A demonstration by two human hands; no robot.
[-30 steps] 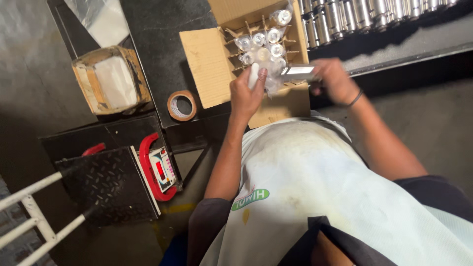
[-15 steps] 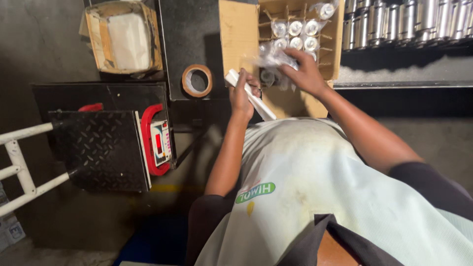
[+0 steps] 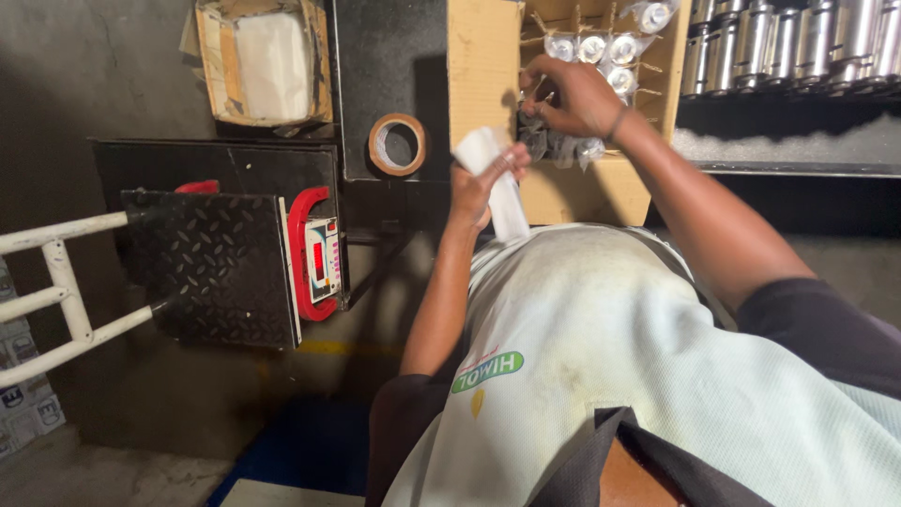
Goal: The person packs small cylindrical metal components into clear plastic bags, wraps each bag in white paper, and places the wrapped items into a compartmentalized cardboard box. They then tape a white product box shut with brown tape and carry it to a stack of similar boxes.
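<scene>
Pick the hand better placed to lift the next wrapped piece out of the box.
Right, probably. The right hand is inside the box, fingers down among the wrapped pieces. The left hand is outside the box and occupied, gripping a white sheet.

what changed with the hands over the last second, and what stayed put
The right hand let go of the flat pale piece it held a second ago and reached down into the divided carton, among the wrapped pieces. The left hand drew back from the carton, holding a white wrapped piece. The tape roll and floor scale stayed put.
</scene>
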